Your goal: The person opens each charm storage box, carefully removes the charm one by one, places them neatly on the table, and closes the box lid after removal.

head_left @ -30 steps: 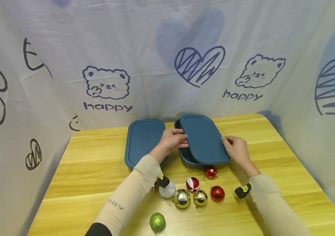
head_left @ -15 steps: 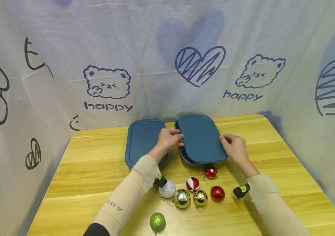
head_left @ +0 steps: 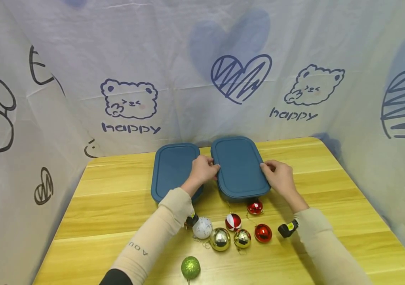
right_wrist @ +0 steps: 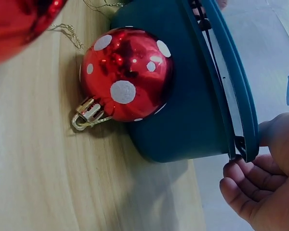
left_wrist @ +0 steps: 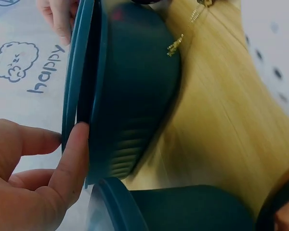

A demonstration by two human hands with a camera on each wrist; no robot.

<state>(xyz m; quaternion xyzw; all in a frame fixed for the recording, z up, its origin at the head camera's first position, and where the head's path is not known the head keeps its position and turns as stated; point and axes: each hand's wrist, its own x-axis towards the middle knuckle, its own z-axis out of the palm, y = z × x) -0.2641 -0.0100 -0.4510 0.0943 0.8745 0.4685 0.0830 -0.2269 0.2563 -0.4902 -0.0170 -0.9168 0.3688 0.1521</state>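
Note:
A blue rectangular lid lies over the right-hand blue box, lined up with its rim. Both wrist views show a narrow gap between lid and box. With thumb and a finger my left hand pinches the lid's left edge; in the left wrist view that finger sits in the gap. My right hand holds the opposite edge, thumb on top and fingers beneath the rim. Beside the box's front wall rests a red bauble with white dots. The inside of the box is hidden.
A second blue box with its lid on stands to the left. Several baubles lie in front: white, gold, smaller gold, red-and-white, red and glittery green. A printed curtain hangs behind the table.
Both hands have brought the lid leftward and lower, from tilted and offset to lined up over the box. The dark opening at its left has disappeared from the head view.

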